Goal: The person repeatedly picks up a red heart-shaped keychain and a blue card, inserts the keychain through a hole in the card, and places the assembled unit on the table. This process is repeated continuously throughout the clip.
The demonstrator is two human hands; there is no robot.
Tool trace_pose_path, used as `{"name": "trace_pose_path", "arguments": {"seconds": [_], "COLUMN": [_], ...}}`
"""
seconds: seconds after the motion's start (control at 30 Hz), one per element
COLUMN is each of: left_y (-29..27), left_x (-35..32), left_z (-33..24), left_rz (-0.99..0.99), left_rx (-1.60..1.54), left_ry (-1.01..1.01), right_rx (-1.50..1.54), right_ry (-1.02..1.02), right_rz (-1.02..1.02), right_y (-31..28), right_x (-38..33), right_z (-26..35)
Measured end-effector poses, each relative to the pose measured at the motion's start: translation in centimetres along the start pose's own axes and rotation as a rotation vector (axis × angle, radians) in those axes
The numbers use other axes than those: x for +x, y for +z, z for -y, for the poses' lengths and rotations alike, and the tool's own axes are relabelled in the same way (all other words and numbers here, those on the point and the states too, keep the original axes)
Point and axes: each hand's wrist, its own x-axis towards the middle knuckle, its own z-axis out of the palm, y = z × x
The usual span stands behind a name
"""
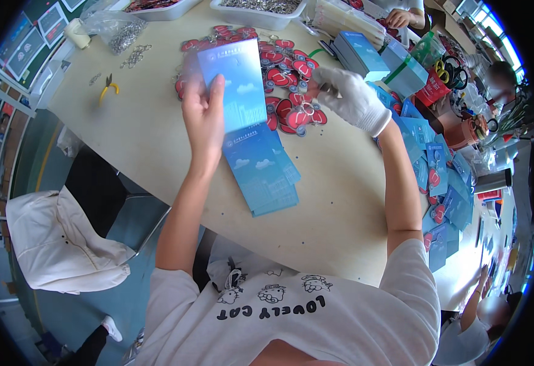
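Note:
My bare left hand (203, 113) grips a blue card (235, 82) printed with clouds and pale buildings, thumb across its front. Below it, a fanned stack of similar blue cards (261, 171) lies on the table. My right hand (352, 99) wears a white glove and hovers by the right edge of a heap of red oval keychains (284, 113) with metal rings. Its fingers curl toward the thumb; whatever is between the tips is too blurred to make out. The heap continues behind the held card, which hides part of it.
Yellow-handled pliers (108, 89) and a bag of metal rings (121, 36) lie at left. A white tray of metal parts (259, 15) stands at the back. Stacked blue cards (359, 55) and scattered cards with keychains (439, 177) cover the right side. Another person's hand (403, 18) works beyond.

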Motion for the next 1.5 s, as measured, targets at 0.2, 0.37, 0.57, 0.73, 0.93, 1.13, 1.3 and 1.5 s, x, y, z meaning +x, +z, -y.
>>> {"name": "trace_pose_path", "arguments": {"seconds": [0.2,0.37,0.57,0.73,0.93,1.13,1.3,1.5], "left_y": [3.2,4.4,5.6,6.8,7.2,6.8,6.9,6.6], "left_x": [2.2,1.7,0.3,-0.9,-1.0,-0.9,-1.0,-1.1], "left_z": [1.3,1.5,1.6,1.0,0.0,-0.2,-1.0,-0.9], "left_rz": [-0.011,0.021,0.154,0.258,0.244,0.22,0.192,0.171], "left_rx": [0.304,0.163,-0.102,-0.272,-0.374,-0.369,-0.374,-0.432], "left_ry": [0.423,0.343,0.099,0.035,-0.001,-0.051,-0.027,-0.092], "right_rx": [-0.164,-0.053,0.509,0.42,0.357,0.137,0.235,0.504], "right_ry": [-0.195,0.066,-0.039,-0.046,-0.035,-0.105,-0.069,0.038], "right_rz": [-0.349,-0.321,-0.287,-0.426,-0.486,-0.659,-0.872,-0.646], "right_y": [-0.4,-1.3,-0.6,1.6,1.9,2.2,3.4,4.0], "right_x": [-0.1,-0.1,-0.3,0.2,-0.3,-0.4,0.2,-0.6], "right_z": [1.8,1.3,1.1,1.2,2.4,3.0,3.9,4.3]}}
